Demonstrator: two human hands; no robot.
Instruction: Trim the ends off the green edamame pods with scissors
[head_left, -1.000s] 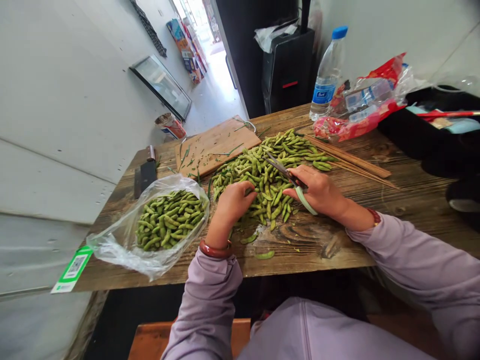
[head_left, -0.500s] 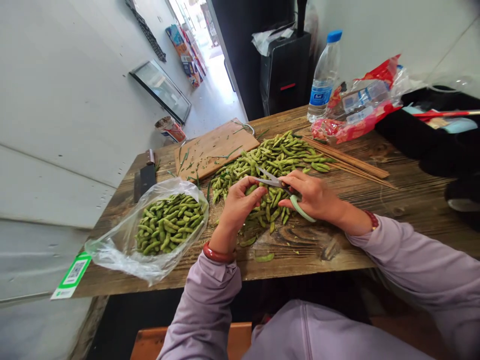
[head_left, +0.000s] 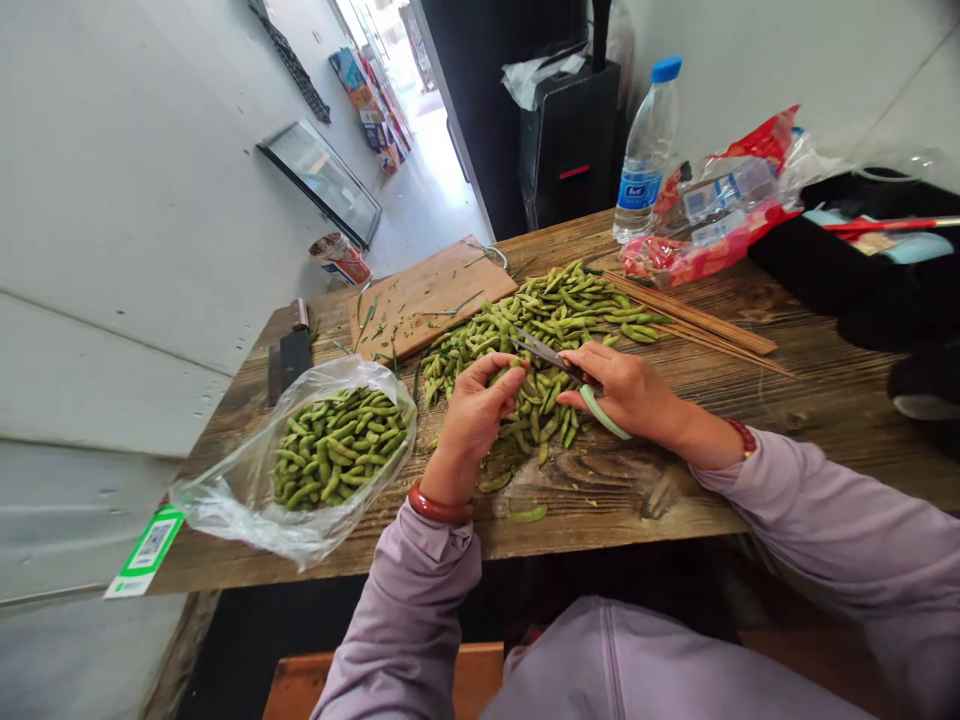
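Note:
Pinched between the thumb and fingers of my left hand [head_left: 480, 405] is a green soybean pod [head_left: 517, 364], mostly hidden by the fingers. My right hand [head_left: 626, 390] is closed on a pair of scissors [head_left: 551, 355] with pale green handles. Their blades look nearly closed and point left, just beside the pod. Under and behind both hands spreads a loose pile of soybean pods [head_left: 559, 300] on the wooden table [head_left: 585, 515]. A clear plastic bag [head_left: 247, 470] full of pods [head_left: 337, 445] lies left of my left hand.
A cutting board [head_left: 427, 295] with green scraps and a cleaver [head_left: 290, 360] lie at the back left. Bamboo skewers [head_left: 705, 335] rest right of the pile. Beyond them are a water bottle [head_left: 646, 155], red plastic packaging [head_left: 712, 255] and black items [head_left: 825, 270].
The scissor blades, spread apart earlier, have come nearly together. My left hand has shifted slightly left, with the pod still in its fingers.

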